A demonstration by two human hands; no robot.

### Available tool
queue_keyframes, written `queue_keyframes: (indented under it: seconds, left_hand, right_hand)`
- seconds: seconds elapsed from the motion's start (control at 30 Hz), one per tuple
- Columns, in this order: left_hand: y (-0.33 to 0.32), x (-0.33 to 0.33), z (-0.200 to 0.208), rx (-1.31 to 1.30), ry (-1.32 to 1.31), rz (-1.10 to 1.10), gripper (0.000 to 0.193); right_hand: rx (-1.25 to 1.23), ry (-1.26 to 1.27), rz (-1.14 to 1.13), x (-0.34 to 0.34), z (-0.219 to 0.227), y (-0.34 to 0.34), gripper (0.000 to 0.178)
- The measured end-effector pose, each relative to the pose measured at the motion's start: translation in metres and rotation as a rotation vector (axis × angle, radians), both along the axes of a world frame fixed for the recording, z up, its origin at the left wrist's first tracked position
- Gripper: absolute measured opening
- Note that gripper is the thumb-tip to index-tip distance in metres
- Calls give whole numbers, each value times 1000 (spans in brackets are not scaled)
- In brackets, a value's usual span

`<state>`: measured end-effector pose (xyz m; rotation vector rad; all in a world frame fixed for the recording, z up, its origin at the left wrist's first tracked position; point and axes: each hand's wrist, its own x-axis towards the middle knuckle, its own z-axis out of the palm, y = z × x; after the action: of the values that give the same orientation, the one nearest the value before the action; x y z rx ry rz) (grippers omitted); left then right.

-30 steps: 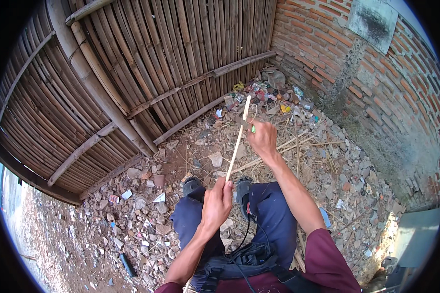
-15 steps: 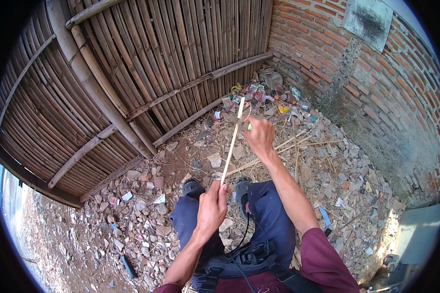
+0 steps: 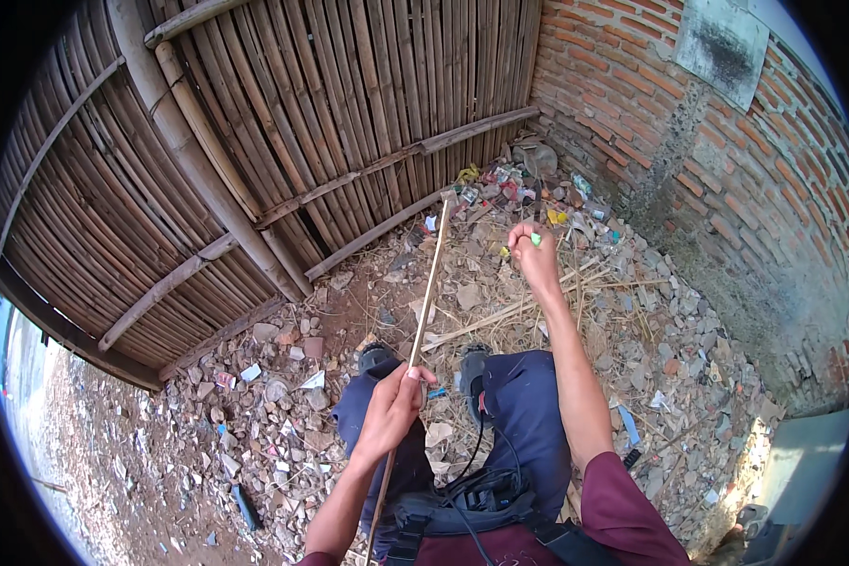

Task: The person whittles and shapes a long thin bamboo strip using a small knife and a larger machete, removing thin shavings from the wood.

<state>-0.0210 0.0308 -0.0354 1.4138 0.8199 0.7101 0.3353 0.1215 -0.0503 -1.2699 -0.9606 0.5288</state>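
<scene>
My left hand is closed around a long thin bamboo stick, which slants from below my wrist up toward the fence. My right hand is stretched forward to the right of the stick, clear of it, with its fingers pinched on a small green object. I cannot tell what that object is. My legs in dark blue trousers and my two dark shoes lie below the stick.
A bamboo slat fence closes the left and back, and a red brick wall closes the right. Rubble and stones cover the ground. Litter is piled in the corner. Loose bamboo slivers lie beside my right hand.
My right hand has left the upper part of the stick and moved to the right. The left hand keeps its hold, and the stick's top has tilted slightly.
</scene>
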Motion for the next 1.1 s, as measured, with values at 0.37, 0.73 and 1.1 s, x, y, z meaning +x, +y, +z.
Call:
queue_keyframes:
  seconds: [0.37,0.73,1.1]
  left_hand:
    - [32,42,20,-197,-103,-262,42]
    - [51,57,7,-499,-276,-327,45]
    - [49,52,-23,117,16,-39,31]
  right_hand:
    - [-12,260,277,-50,36,-18,40]
    - [-1,316,339,-38,44,-30,39]
    - [-171,-519,205,-39,14,-22,32]
